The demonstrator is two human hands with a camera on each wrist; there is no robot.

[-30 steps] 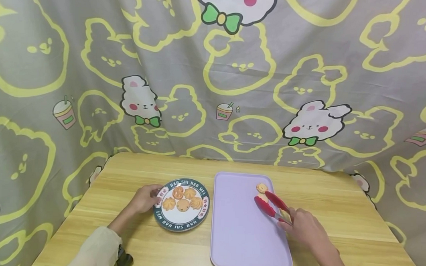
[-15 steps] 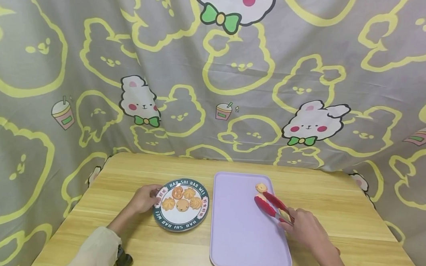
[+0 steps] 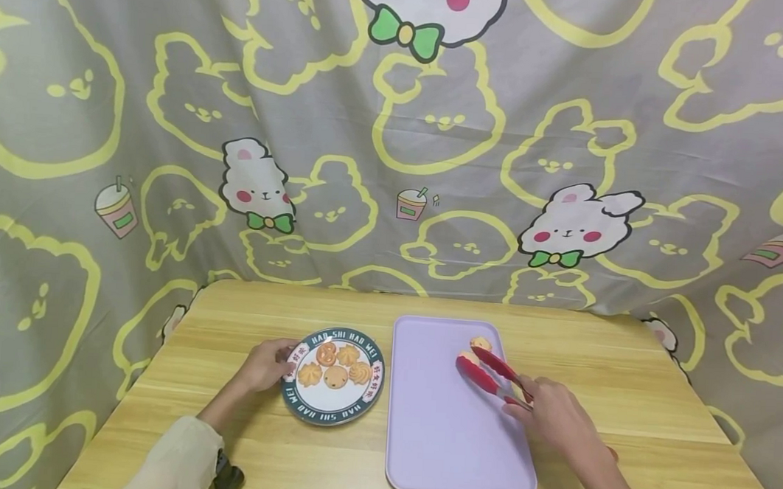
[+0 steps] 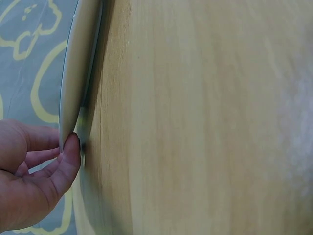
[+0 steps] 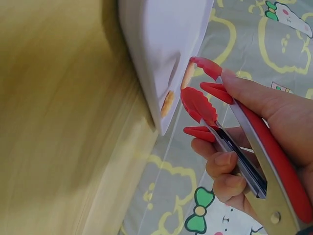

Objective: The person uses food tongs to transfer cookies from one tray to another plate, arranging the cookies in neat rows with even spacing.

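My left hand (image 3: 268, 364) pinches the left rim of a round plate (image 3: 303, 411); in the left wrist view thumb and fingers clasp the edge of the plate (image 4: 73, 73), which is seen edge-on. Several cookies, among them a round one with a face (image 3: 336, 378) and a pretzel-shaped one (image 3: 327, 354), lie on it. My right hand (image 3: 562, 416) grips red-tipped metal tongs (image 5: 200, 105). Between the tong tips is a pale cookie (image 5: 187, 73), standing off the tray surface in the right wrist view. Another cookie (image 3: 481, 343) rests at the tray's far right corner.
The lilac rectangular tray (image 3: 454, 440) lies on the wooden table (image 3: 255, 444), right of the plate with a narrow gap between. A grey curtain with yellow cartoon outlines (image 3: 437, 143) hangs behind the table. A black device (image 3: 228, 476) is strapped at the left wrist.
The tongs have moved a little left and away from me, carrying the cookie between their tips with them. The left hand and the plate have stayed in place.
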